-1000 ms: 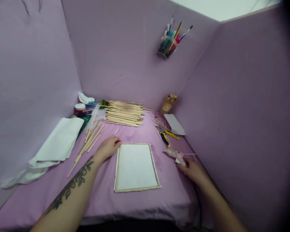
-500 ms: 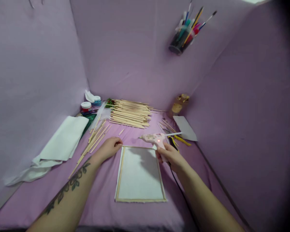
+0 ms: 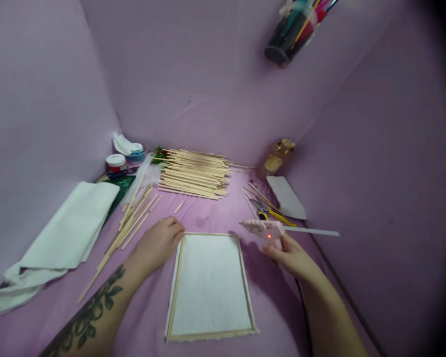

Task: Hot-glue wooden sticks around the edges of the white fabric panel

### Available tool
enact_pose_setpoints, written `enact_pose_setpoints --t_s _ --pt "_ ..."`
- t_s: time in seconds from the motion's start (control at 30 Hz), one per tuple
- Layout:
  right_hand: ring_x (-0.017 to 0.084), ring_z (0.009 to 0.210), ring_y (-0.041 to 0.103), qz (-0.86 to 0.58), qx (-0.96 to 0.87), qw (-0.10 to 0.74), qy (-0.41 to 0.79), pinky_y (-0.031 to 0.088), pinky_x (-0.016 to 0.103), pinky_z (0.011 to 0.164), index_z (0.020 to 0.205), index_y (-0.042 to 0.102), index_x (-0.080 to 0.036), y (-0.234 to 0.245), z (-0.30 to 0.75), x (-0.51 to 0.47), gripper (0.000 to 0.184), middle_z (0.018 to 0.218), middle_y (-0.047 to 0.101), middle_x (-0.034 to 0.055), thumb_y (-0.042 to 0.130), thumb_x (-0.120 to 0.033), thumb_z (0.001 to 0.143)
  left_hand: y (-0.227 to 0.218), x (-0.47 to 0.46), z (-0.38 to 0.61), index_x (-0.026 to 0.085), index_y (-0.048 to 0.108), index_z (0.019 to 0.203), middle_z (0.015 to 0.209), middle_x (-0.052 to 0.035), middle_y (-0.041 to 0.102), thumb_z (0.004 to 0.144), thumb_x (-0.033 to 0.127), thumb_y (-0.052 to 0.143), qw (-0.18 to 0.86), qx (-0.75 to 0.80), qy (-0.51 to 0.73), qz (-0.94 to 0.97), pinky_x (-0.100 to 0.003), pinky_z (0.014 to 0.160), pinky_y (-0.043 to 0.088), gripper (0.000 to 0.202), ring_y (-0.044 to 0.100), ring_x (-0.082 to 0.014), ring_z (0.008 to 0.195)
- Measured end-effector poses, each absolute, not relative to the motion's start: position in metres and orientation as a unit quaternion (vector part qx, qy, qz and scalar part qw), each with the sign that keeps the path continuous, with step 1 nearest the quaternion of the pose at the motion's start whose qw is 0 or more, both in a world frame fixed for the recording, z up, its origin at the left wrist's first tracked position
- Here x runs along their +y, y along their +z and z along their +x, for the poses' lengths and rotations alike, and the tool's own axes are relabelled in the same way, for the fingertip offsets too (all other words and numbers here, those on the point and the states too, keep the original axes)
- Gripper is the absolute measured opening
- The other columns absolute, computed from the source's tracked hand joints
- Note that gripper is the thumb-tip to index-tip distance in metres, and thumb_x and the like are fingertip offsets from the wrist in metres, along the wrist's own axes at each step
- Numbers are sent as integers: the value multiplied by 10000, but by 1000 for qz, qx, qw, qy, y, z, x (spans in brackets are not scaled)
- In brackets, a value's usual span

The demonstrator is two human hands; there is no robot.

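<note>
A white sheet framed with thin wooden sticks (image 3: 210,285) lies flat on the purple cloth in front of me. My left hand (image 3: 159,243) rests at the frame's top left corner, fingers curled and touching its edge. My right hand (image 3: 288,255) is closed round the handle of a pink glue gun (image 3: 263,229), held just right of the frame's top right corner, nozzle pointing left. A red light glows on the gun and a white glue stick juts out behind it.
A big pile of wooden sticks (image 3: 193,173) lies at the back, with looser sticks (image 3: 132,220) to its left. Folded white cloth (image 3: 59,233) and paint jars (image 3: 116,162) are at left. Yellow-handled pliers (image 3: 273,214), a white card (image 3: 286,197) and a brown bottle (image 3: 275,157) sit at right. A brush holder (image 3: 292,32) hangs on the wall.
My right hand picked the glue gun up from the cloth, swung it over the frame's top edge, then drew it back to the right. My left hand stayed at the corner.
</note>
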State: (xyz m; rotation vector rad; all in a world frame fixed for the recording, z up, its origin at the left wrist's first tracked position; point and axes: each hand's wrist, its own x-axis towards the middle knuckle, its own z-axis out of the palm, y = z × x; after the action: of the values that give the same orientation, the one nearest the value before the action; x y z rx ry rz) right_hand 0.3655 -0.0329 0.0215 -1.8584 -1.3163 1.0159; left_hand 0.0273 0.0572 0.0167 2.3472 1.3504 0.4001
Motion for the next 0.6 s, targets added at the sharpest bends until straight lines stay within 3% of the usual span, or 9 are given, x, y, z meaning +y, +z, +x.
enact_pose_setpoints --t_s 0.23,0.37,0.6 --pt "100 436 397 -693 -509 259 439 284 218 415 686 541 -185 22 391 -40 337 498 456 -48 645 -504 709 11 60 28 236 699 932 967 -57 649 880 342 403 186 496 88 843 -328 851 438 319 583 -212 923" --pt "101 466 386 -664 -524 238 477 281 212 432 729 549 -184 27 390 -39 351 527 441 -47 624 -527 727 13 64 20 228 672 1069 1052 -63 645 867 392 439 207 499 69 839 -332 896 432 349 587 -218 977" --pt "123 547 431 -636 -566 228 473 342 232 526 869 610 -152 25 383 -36 367 629 523 -12 590 -508 784 17 64 10 247 648 1113 1071 -44 629 875 409 451 213 469 50 856 -311 899 432 349 591 -195 977"
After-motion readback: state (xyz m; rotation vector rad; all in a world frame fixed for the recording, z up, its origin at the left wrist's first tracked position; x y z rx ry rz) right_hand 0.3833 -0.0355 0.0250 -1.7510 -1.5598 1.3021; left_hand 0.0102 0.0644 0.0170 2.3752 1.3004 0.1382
